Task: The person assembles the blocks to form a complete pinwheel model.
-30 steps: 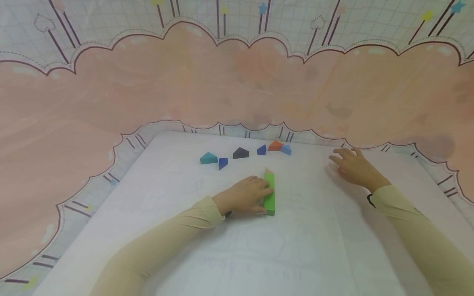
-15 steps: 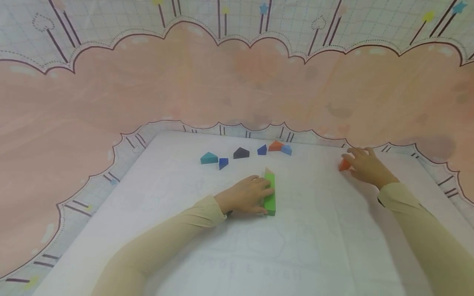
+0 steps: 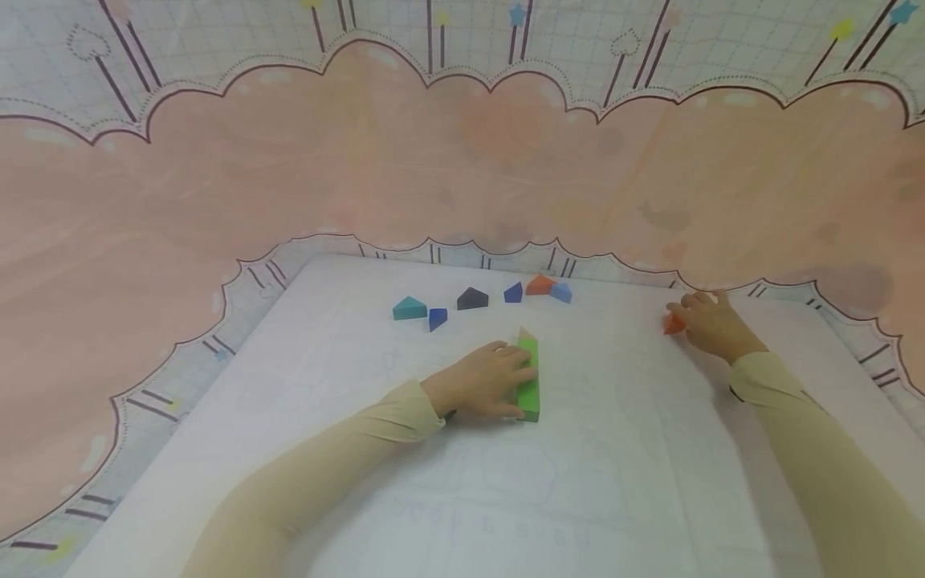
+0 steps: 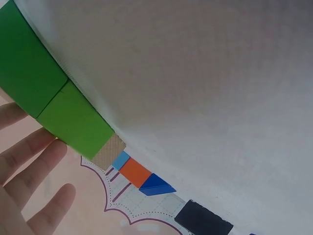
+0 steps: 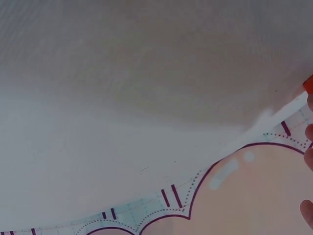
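My left hand (image 3: pixel 480 381) rests with spread fingers on a row of green blocks (image 3: pixel 529 393) at the table's middle. Up close, the left wrist view shows a darker green block (image 4: pixel 29 63) end to end with a lighter green one (image 4: pixel 76 120); fingertips touch their side. A bare-wood triangular block (image 3: pixel 526 332) caps the row's far end. Toward the table's far right, my right hand (image 3: pixel 711 325) pinches an orange triangular block (image 3: pixel 674 323) close over the white surface. Only fingertips and a corner of that block show at the right wrist view's edge.
Along the back of the white table (image 3: pixel 347 353) lie a teal block (image 3: pixel 409 309), two dark blue blocks (image 3: pixel 438 319), a black block (image 3: pixel 473 299), another orange block (image 3: pixel 539 285) and a light blue one (image 3: pixel 560 292). Behind the table hangs a patterned cloth (image 3: pixel 462 160).
The right hand, at first with no block showing, now has the orange triangular block at its fingertips, which has turned slightly since half a second ago. The left hand stays on the green blocks.
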Tool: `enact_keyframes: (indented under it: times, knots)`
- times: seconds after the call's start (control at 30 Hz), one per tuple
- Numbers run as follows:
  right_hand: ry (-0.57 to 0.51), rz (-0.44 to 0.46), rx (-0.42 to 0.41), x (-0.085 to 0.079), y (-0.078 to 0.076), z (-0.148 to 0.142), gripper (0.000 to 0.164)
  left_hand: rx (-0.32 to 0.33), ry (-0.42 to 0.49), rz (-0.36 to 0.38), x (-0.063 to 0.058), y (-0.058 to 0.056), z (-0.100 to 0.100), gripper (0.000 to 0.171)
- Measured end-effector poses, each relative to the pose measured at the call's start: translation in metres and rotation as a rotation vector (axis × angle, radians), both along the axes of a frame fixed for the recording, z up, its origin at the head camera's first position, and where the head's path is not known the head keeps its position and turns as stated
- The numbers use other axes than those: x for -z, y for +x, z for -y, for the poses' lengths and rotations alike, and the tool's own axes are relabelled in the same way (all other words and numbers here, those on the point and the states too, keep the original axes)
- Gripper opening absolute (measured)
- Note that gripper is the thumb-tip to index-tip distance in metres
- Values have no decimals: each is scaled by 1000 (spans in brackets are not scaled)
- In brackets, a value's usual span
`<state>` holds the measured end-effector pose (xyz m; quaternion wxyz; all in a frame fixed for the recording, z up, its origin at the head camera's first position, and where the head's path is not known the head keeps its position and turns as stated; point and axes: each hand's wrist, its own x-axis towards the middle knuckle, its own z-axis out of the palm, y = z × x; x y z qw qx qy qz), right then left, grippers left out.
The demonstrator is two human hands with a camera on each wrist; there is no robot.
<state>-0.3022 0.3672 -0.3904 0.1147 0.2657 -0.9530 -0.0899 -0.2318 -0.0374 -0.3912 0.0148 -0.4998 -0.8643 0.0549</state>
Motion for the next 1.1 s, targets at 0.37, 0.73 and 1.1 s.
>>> enact_keyframes:
  times: [0.37, 0.73, 1.1]
  knots:
    - [-13, -5, -52, -3, 3, 10, 30, -16, -14, 2, 0, 1, -1, 62]
    - [-7, 91, -53, -8, 4, 32, 33, -17, -11, 9, -2, 2, 0, 62]
    - [24, 43, -138, -7, 5, 56, 32, -27, -10, 19, -3, 3, 0, 62]
